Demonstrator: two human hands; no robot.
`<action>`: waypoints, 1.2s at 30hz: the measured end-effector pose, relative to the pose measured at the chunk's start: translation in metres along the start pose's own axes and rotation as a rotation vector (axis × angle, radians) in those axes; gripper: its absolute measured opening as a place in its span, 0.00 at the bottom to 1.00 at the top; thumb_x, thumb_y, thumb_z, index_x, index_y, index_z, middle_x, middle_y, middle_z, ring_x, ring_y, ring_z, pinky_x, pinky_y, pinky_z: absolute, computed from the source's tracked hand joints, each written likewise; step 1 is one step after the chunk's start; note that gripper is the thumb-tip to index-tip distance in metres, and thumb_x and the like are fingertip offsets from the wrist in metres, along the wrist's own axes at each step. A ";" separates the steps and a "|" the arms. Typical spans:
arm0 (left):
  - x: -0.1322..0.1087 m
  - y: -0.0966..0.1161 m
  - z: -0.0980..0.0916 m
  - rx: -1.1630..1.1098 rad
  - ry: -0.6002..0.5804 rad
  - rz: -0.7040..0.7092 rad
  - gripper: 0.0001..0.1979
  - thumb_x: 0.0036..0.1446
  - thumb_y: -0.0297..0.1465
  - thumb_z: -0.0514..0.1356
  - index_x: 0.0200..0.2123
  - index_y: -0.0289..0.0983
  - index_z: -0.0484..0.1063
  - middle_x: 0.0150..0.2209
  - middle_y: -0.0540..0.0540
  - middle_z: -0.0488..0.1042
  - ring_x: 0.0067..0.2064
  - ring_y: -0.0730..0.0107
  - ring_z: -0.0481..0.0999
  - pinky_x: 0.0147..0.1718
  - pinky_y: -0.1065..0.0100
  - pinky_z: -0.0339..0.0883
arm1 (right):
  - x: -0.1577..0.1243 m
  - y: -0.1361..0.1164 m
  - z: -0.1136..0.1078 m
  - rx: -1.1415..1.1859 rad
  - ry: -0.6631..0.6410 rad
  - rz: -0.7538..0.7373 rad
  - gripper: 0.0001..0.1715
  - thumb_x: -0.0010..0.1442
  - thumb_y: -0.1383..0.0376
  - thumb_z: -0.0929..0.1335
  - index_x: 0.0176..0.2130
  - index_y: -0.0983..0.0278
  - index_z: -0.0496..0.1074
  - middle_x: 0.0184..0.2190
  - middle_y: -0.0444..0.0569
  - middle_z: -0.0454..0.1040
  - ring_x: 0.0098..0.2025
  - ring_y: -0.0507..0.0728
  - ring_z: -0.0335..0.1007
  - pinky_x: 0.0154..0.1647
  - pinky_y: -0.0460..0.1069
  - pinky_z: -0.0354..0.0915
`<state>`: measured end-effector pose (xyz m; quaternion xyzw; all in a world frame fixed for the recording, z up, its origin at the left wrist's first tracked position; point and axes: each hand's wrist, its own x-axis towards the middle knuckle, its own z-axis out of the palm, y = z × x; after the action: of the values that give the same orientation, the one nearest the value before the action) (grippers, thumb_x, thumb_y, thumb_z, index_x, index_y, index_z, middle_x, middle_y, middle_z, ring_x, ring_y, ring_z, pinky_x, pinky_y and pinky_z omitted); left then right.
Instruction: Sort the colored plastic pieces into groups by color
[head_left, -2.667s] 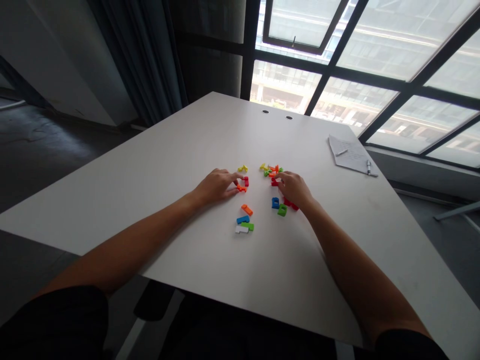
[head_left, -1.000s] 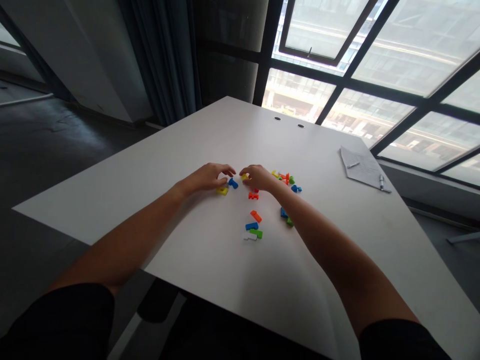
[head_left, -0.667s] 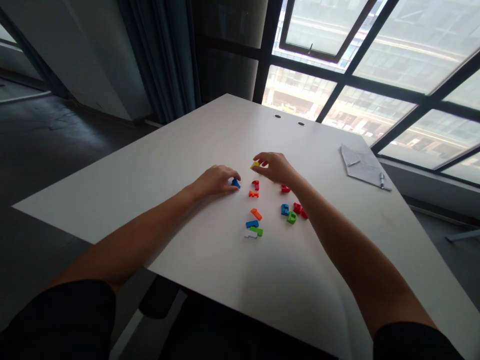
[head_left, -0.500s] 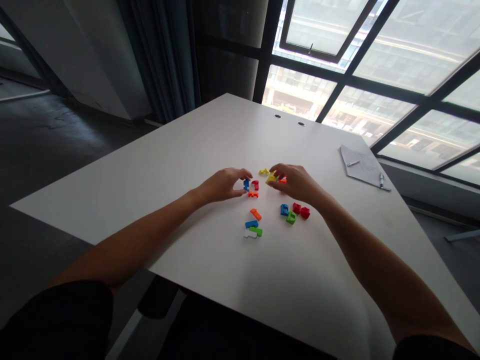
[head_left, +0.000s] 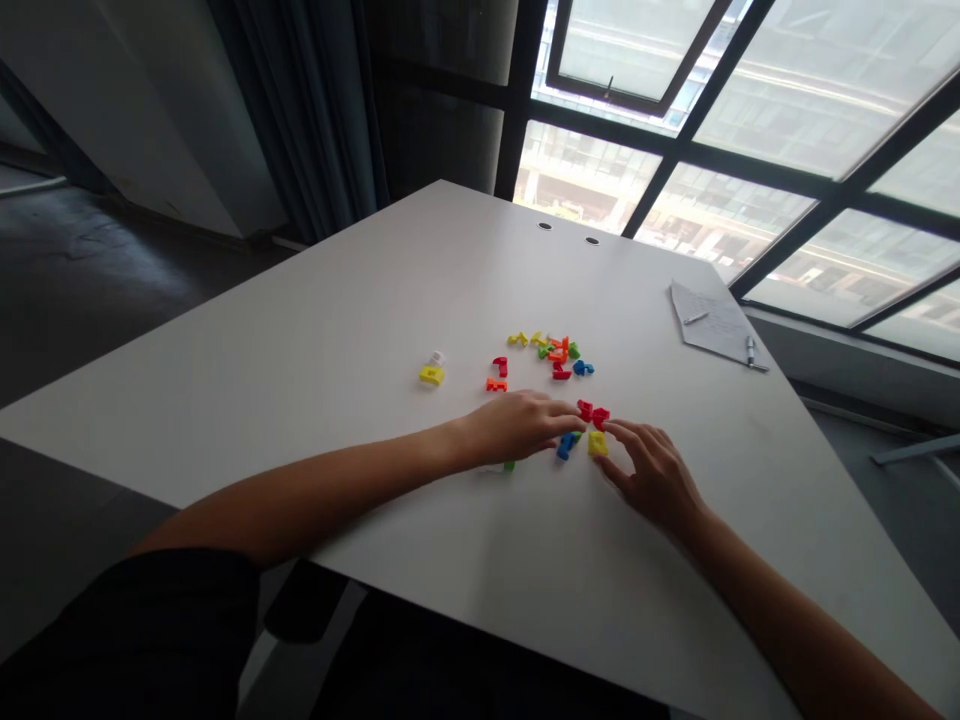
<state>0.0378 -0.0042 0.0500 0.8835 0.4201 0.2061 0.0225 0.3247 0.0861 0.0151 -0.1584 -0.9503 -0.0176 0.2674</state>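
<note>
Small coloured plastic blocks lie on a white table. My left hand reaches in over the middle group, thumb and fingers closed on a blue block. A green block shows in part just behind it. My right hand has a yellow block between thumb and fingertips, low at the tabletop. Two red blocks, a left one and a right one, sit just beyond the fingers. Under my left wrist, a green piece is mostly hidden.
Farther back is a cluster with an orange block and a blue one. Red and orange pieces lie left of it; yellow and white ones farther left. Paper with pens lies right.
Both hands have come nearer: the left moved right with the blue block, the right moved down and right with the yellow one. White and yellow pieces at the left are now uncovered.
</note>
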 end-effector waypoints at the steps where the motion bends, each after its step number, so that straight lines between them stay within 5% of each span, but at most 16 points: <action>1: -0.005 -0.007 -0.009 0.003 0.008 -0.029 0.19 0.65 0.26 0.68 0.58 0.42 0.75 0.59 0.42 0.79 0.54 0.58 0.80 0.54 0.59 0.72 | -0.002 -0.001 0.001 0.003 0.023 0.006 0.24 0.71 0.61 0.71 0.63 0.62 0.68 0.54 0.60 0.79 0.50 0.66 0.79 0.51 0.62 0.73; 4: -0.033 -0.041 -0.049 0.004 -0.062 -0.209 0.14 0.68 0.30 0.66 0.55 0.43 0.77 0.56 0.45 0.80 0.57 0.58 0.78 0.61 0.56 0.67 | -0.004 -0.004 0.004 0.031 0.069 0.008 0.24 0.71 0.64 0.71 0.63 0.60 0.68 0.54 0.60 0.80 0.50 0.66 0.79 0.51 0.62 0.73; 8: -0.088 -0.098 -0.090 -0.013 -0.258 -0.561 0.33 0.55 0.38 0.76 0.63 0.45 0.74 0.69 0.40 0.68 0.64 0.47 0.70 0.61 0.53 0.66 | -0.002 -0.007 0.006 0.082 0.097 0.012 0.22 0.70 0.66 0.70 0.62 0.59 0.70 0.51 0.58 0.81 0.48 0.65 0.79 0.50 0.62 0.73; 10: -0.111 -0.117 -0.094 -0.035 -0.302 -0.642 0.30 0.56 0.37 0.75 0.61 0.44 0.76 0.67 0.42 0.69 0.62 0.52 0.71 0.60 0.58 0.66 | -0.001 -0.008 0.007 0.100 0.094 0.028 0.22 0.70 0.66 0.69 0.62 0.58 0.70 0.51 0.58 0.81 0.48 0.66 0.79 0.50 0.63 0.74; 14: -0.134 -0.125 -0.087 -0.143 -0.239 -0.623 0.19 0.65 0.46 0.66 0.51 0.40 0.82 0.51 0.47 0.79 0.41 0.69 0.76 0.41 0.72 0.71 | 0.000 -0.009 0.011 0.127 0.076 0.050 0.20 0.70 0.66 0.68 0.61 0.58 0.71 0.50 0.58 0.81 0.48 0.66 0.79 0.49 0.64 0.74; 17: -0.125 -0.111 -0.083 -0.154 -0.140 -0.603 0.21 0.66 0.49 0.63 0.50 0.41 0.83 0.43 0.47 0.80 0.36 0.69 0.75 0.35 0.71 0.70 | 0.001 -0.009 0.012 0.141 0.072 0.060 0.19 0.71 0.66 0.68 0.59 0.58 0.72 0.50 0.57 0.82 0.48 0.66 0.80 0.50 0.63 0.74; 21: -0.082 -0.076 -0.077 -0.206 -0.068 -0.450 0.19 0.64 0.48 0.66 0.49 0.41 0.84 0.46 0.43 0.81 0.36 0.66 0.77 0.37 0.66 0.72 | 0.002 -0.008 0.014 0.146 0.074 0.069 0.17 0.71 0.67 0.68 0.58 0.59 0.73 0.50 0.57 0.82 0.49 0.65 0.79 0.50 0.63 0.73; 28: 0.005 -0.023 -0.035 -0.135 -0.225 -0.203 0.11 0.60 0.30 0.72 0.47 0.41 0.83 0.47 0.45 0.82 0.41 0.63 0.82 0.40 0.67 0.72 | 0.001 -0.008 0.013 0.144 0.101 0.078 0.18 0.71 0.67 0.68 0.59 0.60 0.72 0.50 0.58 0.81 0.49 0.65 0.78 0.51 0.63 0.73; 32: 0.021 -0.021 -0.013 -0.157 -0.207 -0.180 0.21 0.58 0.30 0.74 0.54 0.41 0.78 0.54 0.42 0.80 0.47 0.60 0.83 0.43 0.66 0.73 | 0.000 -0.007 0.012 0.175 0.115 0.127 0.17 0.71 0.66 0.67 0.58 0.58 0.72 0.50 0.57 0.81 0.49 0.66 0.78 0.51 0.64 0.74; 36: 0.013 -0.043 -0.018 -0.309 -0.175 -0.222 0.21 0.62 0.33 0.70 0.58 0.41 0.74 0.60 0.40 0.75 0.45 0.64 0.83 0.42 0.67 0.75 | -0.002 -0.004 0.013 0.206 0.124 0.142 0.17 0.71 0.66 0.67 0.58 0.58 0.73 0.50 0.56 0.81 0.49 0.66 0.79 0.51 0.64 0.75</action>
<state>0.0073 0.0309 0.0616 0.8324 0.4745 0.1867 0.2169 0.3186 0.0832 0.0030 -0.1956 -0.9150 0.0892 0.3413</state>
